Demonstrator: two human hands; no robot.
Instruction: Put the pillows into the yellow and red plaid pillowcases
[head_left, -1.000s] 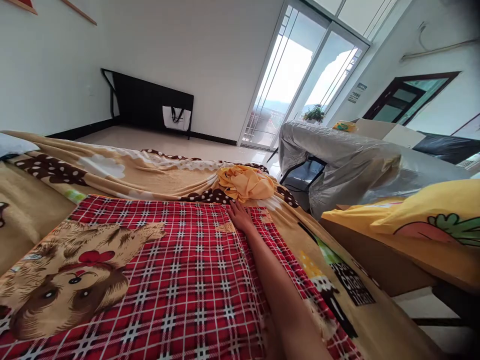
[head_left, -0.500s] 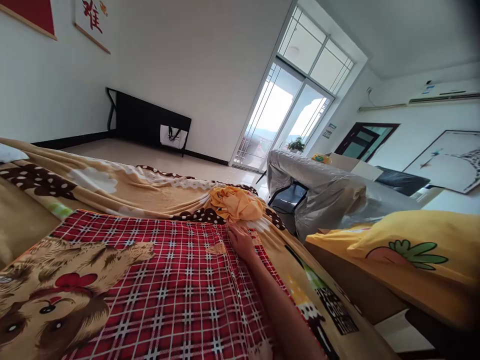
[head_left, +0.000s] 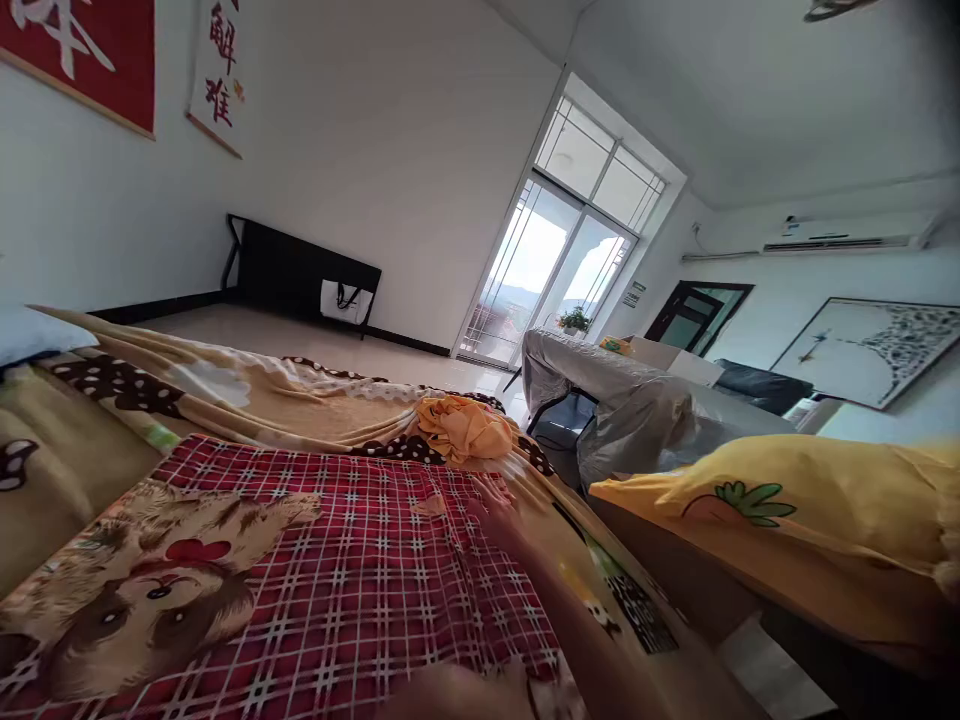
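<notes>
A red plaid cloth (head_left: 360,560) with a large dog print is spread over a tan patterned blanket (head_left: 300,410). At the cloth's far right corner lies my right hand (head_left: 493,505), its blurred fingers stretched out on the fabric. Just beyond those fingertips sits a crumpled orange cloth (head_left: 465,428), apart from the hand. Low at the bottom edge, part of my left hand (head_left: 457,692) shows over the plaid cloth, smeared and cut off, so its fingers cannot be made out.
To the right, a yellow cushion (head_left: 840,500) with a carrot print rests on a cardboard box (head_left: 675,560). Behind it stand furniture under plastic sheeting (head_left: 630,390) and a chair (head_left: 562,420). A white pillow (head_left: 45,335) is at far left; a black folded frame (head_left: 300,265) leans on the wall.
The view has shifted, with the room appearing lower. My right hand's fingers look more spread at the plaid cloth's corner. My left hand has come further into view at the bottom.
</notes>
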